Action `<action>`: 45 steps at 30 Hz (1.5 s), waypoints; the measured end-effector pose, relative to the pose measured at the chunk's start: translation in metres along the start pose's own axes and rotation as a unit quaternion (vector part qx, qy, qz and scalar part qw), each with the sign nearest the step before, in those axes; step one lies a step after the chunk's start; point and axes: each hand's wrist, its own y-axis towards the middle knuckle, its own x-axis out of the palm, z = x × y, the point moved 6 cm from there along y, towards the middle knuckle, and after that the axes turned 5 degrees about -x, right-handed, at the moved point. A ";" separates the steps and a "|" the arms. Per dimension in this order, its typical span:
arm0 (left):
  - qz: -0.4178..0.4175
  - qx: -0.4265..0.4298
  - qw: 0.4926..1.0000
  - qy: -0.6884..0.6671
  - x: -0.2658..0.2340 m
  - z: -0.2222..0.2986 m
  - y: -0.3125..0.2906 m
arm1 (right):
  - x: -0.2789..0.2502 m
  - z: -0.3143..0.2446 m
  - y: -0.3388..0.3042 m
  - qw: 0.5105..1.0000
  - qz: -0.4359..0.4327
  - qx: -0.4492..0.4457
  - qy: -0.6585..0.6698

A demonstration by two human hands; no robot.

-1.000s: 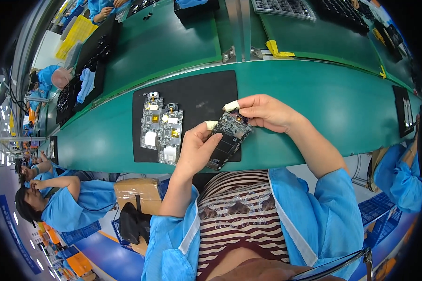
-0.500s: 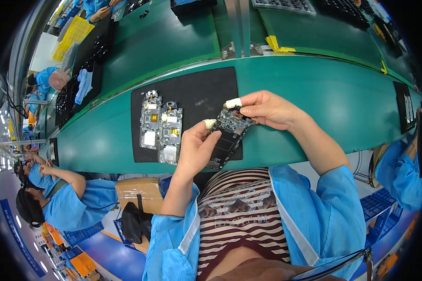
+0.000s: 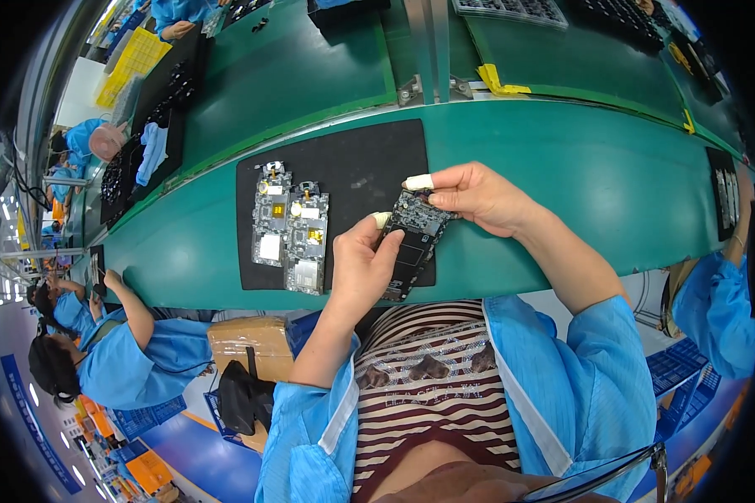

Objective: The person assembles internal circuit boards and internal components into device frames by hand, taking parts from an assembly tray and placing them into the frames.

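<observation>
Left fingers (image 3: 387, 250) clamped on circuit board (image 3: 414, 245) at near edge of table (image 3: 579, 163); right fingers (image 3: 455, 177) pinch its far end. Hold by edges, light pressure, no flexing.

Your left hand (image 3: 362, 258) and right hand (image 3: 488, 201) hold a dark circuit board (image 3: 417, 243) over the right edge of the black mat (image 3: 365, 155); two grey boards (image 3: 304, 239) lie side by side on the mat's left part.

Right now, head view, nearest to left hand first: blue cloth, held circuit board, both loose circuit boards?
1. Held circuit board: in left hand.
2. Right loose circuit board: on black mat.
3. Left loose circuit board: farther left.
4. Blue cloth: far upper left.
</observation>
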 end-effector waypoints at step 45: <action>0.088 0.076 0.991 0.066 0.002 -0.009 0.012 | -0.008 0.000 0.002 0.973 0.012 -0.058 -0.223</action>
